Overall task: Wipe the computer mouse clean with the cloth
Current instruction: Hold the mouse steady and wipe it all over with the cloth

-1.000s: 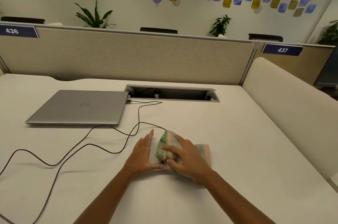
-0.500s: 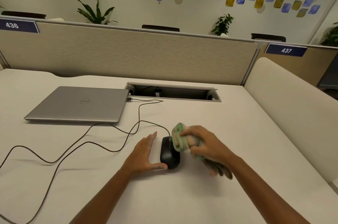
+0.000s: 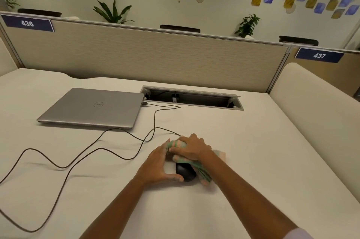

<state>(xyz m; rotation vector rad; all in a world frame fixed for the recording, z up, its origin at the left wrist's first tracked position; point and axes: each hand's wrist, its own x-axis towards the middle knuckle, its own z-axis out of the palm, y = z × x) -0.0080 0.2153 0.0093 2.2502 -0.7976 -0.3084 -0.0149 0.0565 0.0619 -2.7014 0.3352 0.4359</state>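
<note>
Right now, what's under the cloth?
The black mouse: its rear shows, the front is hidden beneath the cloth and right hand. Left hand steadies its side.

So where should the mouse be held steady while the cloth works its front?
Grip the mouse by its rounded rear flanks, coming from its left. The cloth under the right hand covers the front and right side; the left hand already braces the left.

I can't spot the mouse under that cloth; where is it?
Head view, lower centre: the black mouse lies on the desk between the left hand and the cloth pressed by the right hand.
</note>
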